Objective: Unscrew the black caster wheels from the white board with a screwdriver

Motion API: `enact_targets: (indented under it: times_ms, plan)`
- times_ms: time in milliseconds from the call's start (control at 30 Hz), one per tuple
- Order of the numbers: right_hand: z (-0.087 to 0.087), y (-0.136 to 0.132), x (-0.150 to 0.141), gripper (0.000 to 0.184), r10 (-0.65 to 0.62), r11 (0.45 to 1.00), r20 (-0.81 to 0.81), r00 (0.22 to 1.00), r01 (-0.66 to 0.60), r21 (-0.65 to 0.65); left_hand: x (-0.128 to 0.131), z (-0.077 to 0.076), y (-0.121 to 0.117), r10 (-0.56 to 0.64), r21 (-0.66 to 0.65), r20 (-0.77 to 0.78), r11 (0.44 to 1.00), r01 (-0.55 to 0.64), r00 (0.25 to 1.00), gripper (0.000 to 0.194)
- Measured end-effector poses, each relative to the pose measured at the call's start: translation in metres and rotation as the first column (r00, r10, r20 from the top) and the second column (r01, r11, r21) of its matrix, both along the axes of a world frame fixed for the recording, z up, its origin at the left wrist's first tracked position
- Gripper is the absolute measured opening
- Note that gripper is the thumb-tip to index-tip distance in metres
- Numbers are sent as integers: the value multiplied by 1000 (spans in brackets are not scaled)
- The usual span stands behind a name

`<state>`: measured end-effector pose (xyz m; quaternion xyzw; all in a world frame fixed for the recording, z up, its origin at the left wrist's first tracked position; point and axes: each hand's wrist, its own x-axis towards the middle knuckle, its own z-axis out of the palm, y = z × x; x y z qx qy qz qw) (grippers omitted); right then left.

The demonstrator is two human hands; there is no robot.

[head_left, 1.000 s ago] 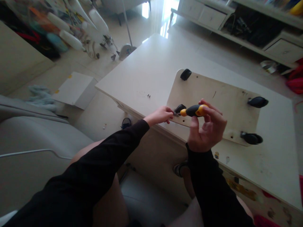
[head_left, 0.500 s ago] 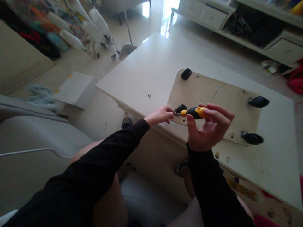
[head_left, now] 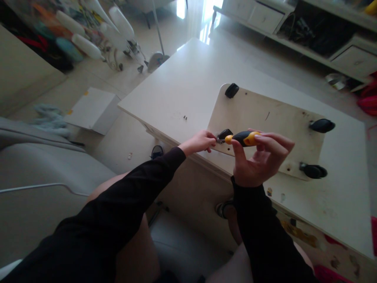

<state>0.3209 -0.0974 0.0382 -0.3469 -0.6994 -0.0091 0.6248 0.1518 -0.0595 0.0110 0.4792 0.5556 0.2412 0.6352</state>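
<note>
No text, brand or number was legible. The panel (head_left: 256,112) bore one short dark stroke (head_left: 267,116), which could not be read as a character. A small yellow sticker (head_left: 269,192) was located on the counter (head_left: 182,86), near the panel's near edge; its details were too small to read. Well to the left of the panel, a white box (head_left: 91,108) carried yellow patches (head_left: 86,93) without readable lettering. Beyond and left of the panel, a stand base (head_left: 154,63) bore a blurred, unreadable bluish mark.
</note>
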Motion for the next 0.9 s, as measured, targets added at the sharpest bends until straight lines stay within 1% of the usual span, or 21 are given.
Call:
enact_targets:
  times_ms: [67, 167, 267, 367, 500, 600, 700, 767, 900]
  plan:
    - [-2, 1, 0, 47, 9, 1000, -16, 1000, -9, -5, 0, 0, 0, 2, -4, -1, 1000, -2, 1000, 12]
    - [-6, 0, -1, 52, 71, 996, -22, 997, -72, -55, 1, 0, 0, 4, -7, -17, 1000, -4, 1000, 14]
    - [-7, -2, -1, 50, 99, 990, 5, 995, -98, -103, 2, 1, 1, 2, -6, -25, 1000, -3, 1000, 15]
    - [-6, -1, 0, 47, 83, 993, 7, 997, -82, -82, 2, 0, 1, -11, 2, -28, 1000, 11, 1000, 15]
    - [-4, 1, 2, 54, 21, 1000, -7, 1000, -21, -12, 0, -2, 1, -19, 12, -33, 1000, 19, 999, 15]
    - [-5, 0, 2, 51, 19, 999, 8, 1000, -18, -37, 0, -3, 1, -10, 4, -23, 1000, 10, 1000, 15]
    - [-5, -1, 0, 45, 56, 995, 23, 998, -54, -81, 1, -2, 1, -8, 2, -20, 1000, 8, 1000, 16]
    - [-5, -1, 1, 45, 67, 995, 26, 997, -64, -78, 1, -2, 1, -8, 3, -18, 1000, 8, 1000, 15]
    - [-4, 0, 3, 50, -14, 999, 22, 1000, 15, -35, 1, 0, 1, -7, -3, -26, 1000, 7, 1000, 14]
